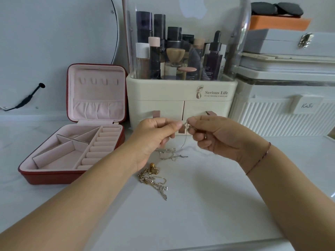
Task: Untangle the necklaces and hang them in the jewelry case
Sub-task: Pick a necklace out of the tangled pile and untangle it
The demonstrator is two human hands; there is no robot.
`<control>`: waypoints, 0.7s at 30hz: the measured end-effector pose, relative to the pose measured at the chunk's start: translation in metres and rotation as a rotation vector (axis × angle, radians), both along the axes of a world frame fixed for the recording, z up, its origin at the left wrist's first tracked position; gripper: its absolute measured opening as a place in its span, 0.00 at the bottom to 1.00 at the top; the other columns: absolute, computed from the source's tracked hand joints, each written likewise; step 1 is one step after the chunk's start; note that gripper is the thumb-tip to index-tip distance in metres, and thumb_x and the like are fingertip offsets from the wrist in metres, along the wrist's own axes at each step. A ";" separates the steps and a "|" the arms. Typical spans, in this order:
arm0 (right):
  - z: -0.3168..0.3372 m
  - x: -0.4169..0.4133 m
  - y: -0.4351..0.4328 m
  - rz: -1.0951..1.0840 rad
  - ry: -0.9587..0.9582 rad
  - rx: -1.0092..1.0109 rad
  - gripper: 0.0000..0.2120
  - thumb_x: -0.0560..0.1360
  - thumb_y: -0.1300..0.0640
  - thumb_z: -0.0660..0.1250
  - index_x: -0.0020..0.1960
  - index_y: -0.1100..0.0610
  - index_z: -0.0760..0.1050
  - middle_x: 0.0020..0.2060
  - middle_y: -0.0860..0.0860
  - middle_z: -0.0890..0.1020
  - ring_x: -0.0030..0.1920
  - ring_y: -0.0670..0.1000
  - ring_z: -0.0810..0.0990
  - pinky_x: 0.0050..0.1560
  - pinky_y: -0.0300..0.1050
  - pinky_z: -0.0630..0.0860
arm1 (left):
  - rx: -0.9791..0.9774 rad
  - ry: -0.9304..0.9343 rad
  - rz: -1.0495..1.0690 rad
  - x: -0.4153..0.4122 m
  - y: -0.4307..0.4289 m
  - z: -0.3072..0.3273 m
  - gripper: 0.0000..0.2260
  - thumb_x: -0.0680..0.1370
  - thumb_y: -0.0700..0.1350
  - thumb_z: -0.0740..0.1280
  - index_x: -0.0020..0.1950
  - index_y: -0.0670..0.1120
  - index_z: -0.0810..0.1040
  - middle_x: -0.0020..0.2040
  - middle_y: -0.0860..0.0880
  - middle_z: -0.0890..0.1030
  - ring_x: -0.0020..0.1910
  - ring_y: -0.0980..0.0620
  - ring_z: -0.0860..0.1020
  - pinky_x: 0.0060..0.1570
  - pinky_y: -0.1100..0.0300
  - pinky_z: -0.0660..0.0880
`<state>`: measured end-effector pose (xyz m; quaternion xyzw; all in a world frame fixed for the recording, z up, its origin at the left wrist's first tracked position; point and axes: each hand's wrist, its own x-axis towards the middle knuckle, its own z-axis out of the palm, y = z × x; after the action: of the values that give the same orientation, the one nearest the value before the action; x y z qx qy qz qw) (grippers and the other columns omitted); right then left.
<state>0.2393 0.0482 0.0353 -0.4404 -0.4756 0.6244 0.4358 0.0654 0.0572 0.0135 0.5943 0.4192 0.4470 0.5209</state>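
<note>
Hands meet in the air to the right of the jewelry case (45, 179), both raised above the white table (199, 205) with forearms reaching in from the near edge. The left hand (154, 134) pinches a thin silver chain (184, 140) between thumb and forefinger, its other fingers curled under the palm. The right hand (217, 136) pinches the same chain just beside it, thumb on top and fingers folded in close; a ring (205, 136) sits on one finger and a thin bracelet (261, 158) circles the wrist. From the fingertips the chain drops to a silver heap (168, 153) lying on the table right of the case, partly covered by the left hand. A gold heap (154, 178) with a round bead lies nearer the viewer, close to the case's right front corner. The case stands open, its pink lid upright with a row of small hooks (98, 80) bare of chains. Behind the hands, right of the case's lid, stands a cosmetics organizer (181, 95) full of bottles, and farther right a ribbed white box (281, 115). How the links are knotted between the fingertips is too fine to make out, and whether the held chain joins the silver heap cannot be told.
</note>
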 end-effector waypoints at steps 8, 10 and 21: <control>0.000 0.004 0.000 -0.142 -0.198 0.302 0.03 0.76 0.62 0.68 0.45 0.60 0.79 0.31 0.51 0.74 0.28 0.45 0.68 0.27 0.35 0.66 | -0.012 -0.017 -0.022 0.002 0.002 -0.002 0.06 0.78 0.44 0.66 0.44 0.46 0.82 0.42 0.50 0.84 0.42 0.56 0.80 0.50 0.59 0.71; 0.001 0.004 0.000 -0.132 -0.211 0.329 0.02 0.76 0.61 0.68 0.45 0.60 0.79 0.30 0.49 0.73 0.28 0.46 0.67 0.28 0.35 0.65 | -0.016 -0.035 -0.042 0.002 0.002 -0.001 0.05 0.78 0.44 0.66 0.46 0.45 0.81 0.43 0.49 0.85 0.44 0.55 0.80 0.53 0.57 0.71; 0.002 0.003 -0.002 -0.022 -0.226 0.417 0.09 0.69 0.55 0.71 0.46 0.59 0.80 0.28 0.49 0.72 0.27 0.46 0.65 0.29 0.36 0.62 | 0.051 0.015 -0.074 0.001 -0.003 0.002 0.19 0.65 0.54 0.72 0.51 0.45 0.84 0.28 0.58 0.74 0.34 0.56 0.68 0.40 0.63 0.67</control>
<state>0.2427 0.0466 0.0369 -0.4131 -0.6350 0.4548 0.4683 0.0668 0.0542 0.0155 0.6258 0.3892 0.4335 0.5186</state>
